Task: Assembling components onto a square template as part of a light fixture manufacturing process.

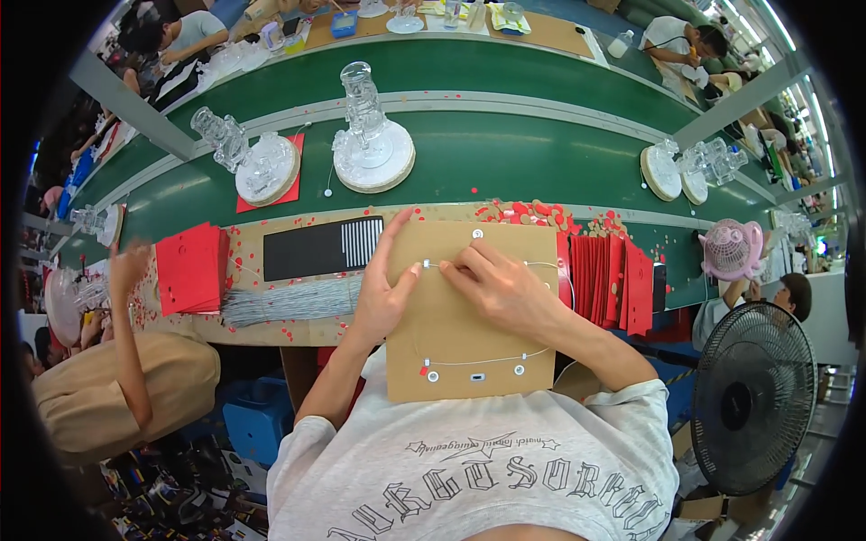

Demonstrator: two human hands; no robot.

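Your left hand (383,293) lies flat, fingers spread, pinning the cardboard panel (469,311) at the bench edge; your right hand (501,284) pinches the thin white cord (492,359); ease off and, I judge, the cord slips its eyelets.

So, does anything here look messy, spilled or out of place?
Yes. Small red paper dots lie scattered along the bench edge and onto the green belt, thickest just beyond the cardboard panel under both hands. They look like loose punch waste. Nothing looks damaged.
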